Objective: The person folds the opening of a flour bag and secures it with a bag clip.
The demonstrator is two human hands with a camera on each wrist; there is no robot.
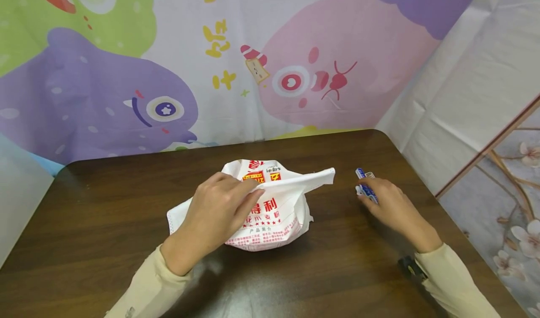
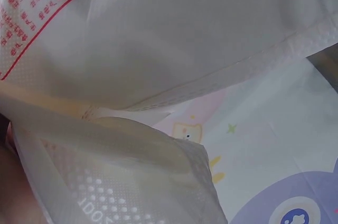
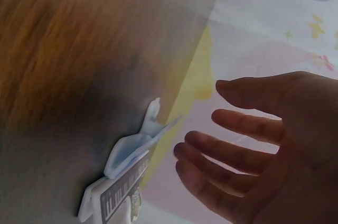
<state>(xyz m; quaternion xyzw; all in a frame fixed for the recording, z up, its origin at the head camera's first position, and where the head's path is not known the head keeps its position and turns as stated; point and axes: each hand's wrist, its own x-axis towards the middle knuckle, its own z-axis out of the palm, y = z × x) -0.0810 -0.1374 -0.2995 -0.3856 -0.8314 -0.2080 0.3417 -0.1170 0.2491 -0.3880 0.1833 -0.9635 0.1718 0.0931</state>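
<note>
Basically, the key relation is on the right: blue-and-white barcoded plastic piece [image 1: 367, 192] lies on the desk [image 1: 337, 266] toward its right edge, between far and near edges. From the right hand [image 1: 390, 203] it sits just to the left and a bit toward the desk's far edge. Long axis slants from far-left to near-right, roughly along the desk's right edge. Right hand is clearly the nearer one; left is well apart, across the white flour sack [image 1: 272, 217]. Right hand state: thumb and fingers spread, loosely bent, nothing in the grip. Right wrist view shows a gap between fingertips and piece; head view has them overlapping, so can't rule out light contact. I'd judge the thumb side needs to close in from the near end. Sack is around mid-desk, its top edge running left to right and angled toward the far-right corner. Left hand [image 1: 217, 205] pinches that top edge, thumb against the near face, fingers folded over.
</note>
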